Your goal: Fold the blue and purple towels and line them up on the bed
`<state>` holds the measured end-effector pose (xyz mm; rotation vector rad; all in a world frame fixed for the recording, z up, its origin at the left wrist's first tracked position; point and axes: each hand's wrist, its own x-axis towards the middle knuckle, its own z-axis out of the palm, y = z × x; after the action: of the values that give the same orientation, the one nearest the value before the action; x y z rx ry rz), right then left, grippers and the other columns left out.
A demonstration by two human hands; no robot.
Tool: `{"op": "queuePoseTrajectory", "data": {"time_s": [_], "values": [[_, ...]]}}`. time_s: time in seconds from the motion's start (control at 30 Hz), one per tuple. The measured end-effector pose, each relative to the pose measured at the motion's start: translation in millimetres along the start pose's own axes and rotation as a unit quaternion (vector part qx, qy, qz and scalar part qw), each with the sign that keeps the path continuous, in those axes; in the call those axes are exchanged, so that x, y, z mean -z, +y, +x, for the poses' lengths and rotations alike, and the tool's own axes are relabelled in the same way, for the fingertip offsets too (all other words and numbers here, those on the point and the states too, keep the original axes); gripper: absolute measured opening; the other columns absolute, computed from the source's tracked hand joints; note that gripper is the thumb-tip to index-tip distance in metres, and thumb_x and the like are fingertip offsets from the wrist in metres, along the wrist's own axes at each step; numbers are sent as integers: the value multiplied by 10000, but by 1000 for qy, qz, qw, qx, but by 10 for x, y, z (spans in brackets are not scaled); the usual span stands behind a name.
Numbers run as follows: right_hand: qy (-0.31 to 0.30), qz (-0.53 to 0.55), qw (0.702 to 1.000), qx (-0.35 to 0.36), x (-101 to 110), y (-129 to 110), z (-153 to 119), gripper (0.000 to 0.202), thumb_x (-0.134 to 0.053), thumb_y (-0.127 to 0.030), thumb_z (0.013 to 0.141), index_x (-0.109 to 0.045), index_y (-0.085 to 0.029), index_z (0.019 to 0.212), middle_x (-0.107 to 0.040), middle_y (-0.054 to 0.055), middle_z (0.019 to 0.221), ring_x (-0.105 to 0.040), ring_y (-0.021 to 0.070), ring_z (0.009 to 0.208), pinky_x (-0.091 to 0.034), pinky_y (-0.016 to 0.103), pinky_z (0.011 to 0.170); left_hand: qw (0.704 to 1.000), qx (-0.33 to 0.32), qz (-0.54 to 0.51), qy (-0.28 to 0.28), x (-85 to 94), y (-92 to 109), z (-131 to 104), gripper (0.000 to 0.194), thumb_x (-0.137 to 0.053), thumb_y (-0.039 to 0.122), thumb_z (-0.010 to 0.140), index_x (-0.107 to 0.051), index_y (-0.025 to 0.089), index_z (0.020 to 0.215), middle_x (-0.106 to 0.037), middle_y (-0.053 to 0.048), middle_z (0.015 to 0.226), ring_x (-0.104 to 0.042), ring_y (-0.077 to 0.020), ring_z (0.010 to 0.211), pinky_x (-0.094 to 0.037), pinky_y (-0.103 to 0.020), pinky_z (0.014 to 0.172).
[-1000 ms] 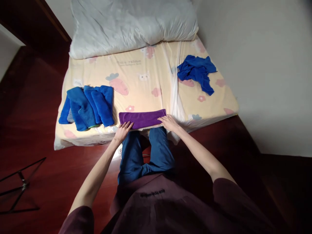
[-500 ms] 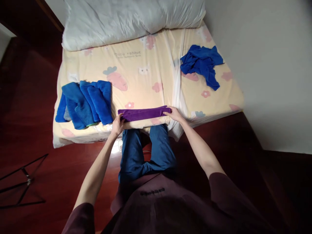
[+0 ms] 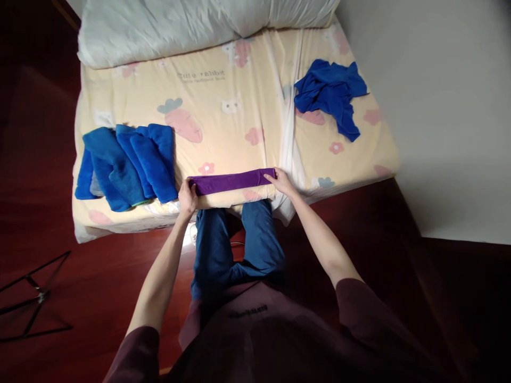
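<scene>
A purple cloth [image 3: 231, 182], folded into a long narrow strip, stretches between my hands at the bed's front edge. My left hand [image 3: 188, 197] grips its left end, thumb on top. At the other end, my right hand [image 3: 280, 182] pinches the cloth between thumb and fingers. Several folded blue cloths [image 3: 130, 167] lie overlapping just left of my left hand. Farther off to the right, a crumpled blue cloth [image 3: 331, 96] rests on the bed.
The bed [image 3: 223, 135] has a cream sheet with carrot and flower prints. A white quilt [image 3: 199, 26] lies along its far side. A wall [image 3: 431, 122] rises at the right. Black stand legs [image 3: 40, 298] are on the dark red floor at the lower left.
The purple cloth's two layers now lie together as one even strip, where the back layer showed above the front one before. My left hand has closed further round its end. The view has shifted slightly.
</scene>
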<state>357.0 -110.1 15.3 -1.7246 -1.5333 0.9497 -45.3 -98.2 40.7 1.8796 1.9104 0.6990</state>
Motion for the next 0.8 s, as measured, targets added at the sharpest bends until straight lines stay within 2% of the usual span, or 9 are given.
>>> {"op": "queuePoseTrajectory", "data": {"time_s": [0.1,0.17,0.23,0.3,0.4,0.47,0.53,0.63,0.8], "values": [[22,3,999,24,-27,-2,-25,436,-608,-522,947,-637,-174,1208,-736,91,1066,-704,229,969,-601,376,875,999,-13,-22,21,-10,-14,9,361,-418,256,977,-571,130,1279,-678,-169,1240,-645,-273,1185,-494,-425,1097],[66,-30,996,57,-39,-56,-106,492,-603,-471,965,-565,-182,1361,-706,114,1215,-688,243,1090,-580,413,966,998,-21,-19,49,10,-8,-57,382,-439,268,972,-575,126,1299,-658,-193,1271,-626,-294,1215,-486,-449,1096],[121,-105,983,86,-52,-145,-248,568,-565,-425,994,-456,-192,1500,-590,150,1445,-587,282,1311,-497,490,1106,996,-46,8,72,44,17,-200,415,-461,279,973,-568,140,1349,-596,-214,1393,-557,-321,1323,-445,-492,1130],[136,-190,965,116,-78,-244,-423,589,-506,-391,1025,-387,-205,1571,-423,147,1614,-406,311,1489,-371,556,1209,992,-103,43,55,67,62,-398,444,-466,268,979,-556,180,1405,-499,-195,1539,-444,-333,1447,-373,-535,1183],[62,-276,942,178,-161,-368,-640,569,-448,-349,1049,-361,-260,1605,-261,70,1712,-209,293,1588,-219,580,1282,973,-216,75,-41,25,178,-683,506,-445,226,983,-520,224,1484,-382,-132,1651,-289,-307,1558,-254,-554,1256],[4,-304,929,211,-240,-422,-702,577,-444,-334,1052,-338,-292,1618,-189,28,1734,-128,274,1609,-141,584,1302,959,-256,87,-90,-53,286,-791,565,-436,211,974,-474,226,1538,-312,-107,1686,-187,-300,1595,-174,-569,1286],[-24,-320,921,222,-318,-454,-695,591,-448,-335,1052,-317,-295,1627,-135,18,1744,-73,273,1616,-98,597,1304,955,-259,96,-109,-142,402,-809,618,-442,218,961,-422,228,1579,-233,-86,1712,-78,-309,1610,-102,-599,1295],[-39,-339,915,213,-391,-473,-612,602,-462,-351,1049,-319,-276,1629,-129,33,1744,-66,291,1615,-90,611,1299,959,-236,108,-117,-237,535,-697,667,-462,257,950,-370,237,1610,-164,-58,1728,30,-330,1607,-27,-651,1283],[-56,-349,917,185,-399,-506,-456,588,-452,-384,1054,-347,-269,1622,-200,53,1730,-142,314,1603,-112,616,1292,963,-195,134,-133,-272,553,-369,667,-455,374,975,-342,261,1623,-187,-62,1723,-15,-399,1601,15,-735,1232]]}}
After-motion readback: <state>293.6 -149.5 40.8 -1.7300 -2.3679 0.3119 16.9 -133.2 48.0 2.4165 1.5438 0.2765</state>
